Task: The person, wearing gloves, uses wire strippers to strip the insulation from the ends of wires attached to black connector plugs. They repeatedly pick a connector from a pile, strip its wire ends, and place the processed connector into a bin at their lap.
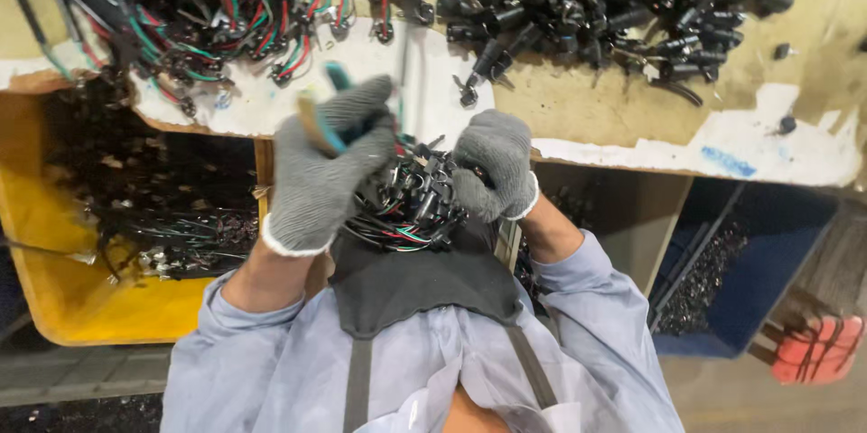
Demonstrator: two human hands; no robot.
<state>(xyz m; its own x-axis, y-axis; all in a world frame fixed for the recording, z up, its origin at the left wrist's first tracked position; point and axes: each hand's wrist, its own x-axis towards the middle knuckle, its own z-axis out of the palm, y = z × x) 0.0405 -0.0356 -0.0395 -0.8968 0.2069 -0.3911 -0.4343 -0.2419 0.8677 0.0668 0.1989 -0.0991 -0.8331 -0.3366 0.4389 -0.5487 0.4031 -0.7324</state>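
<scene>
Tangled black wire bundle (pixel 411 207), held.

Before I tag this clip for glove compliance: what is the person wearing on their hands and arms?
Both the left hand and the right hand wear grey knitted work gloves with white-trimmed cuffs at the wrist. The sleeves are pale blue-grey, loose cloth, pushed up so the forearms are bare between cuff and sleeve. A dark grey apron bib with grey straps lies over the shirt front. No markings show.
</scene>
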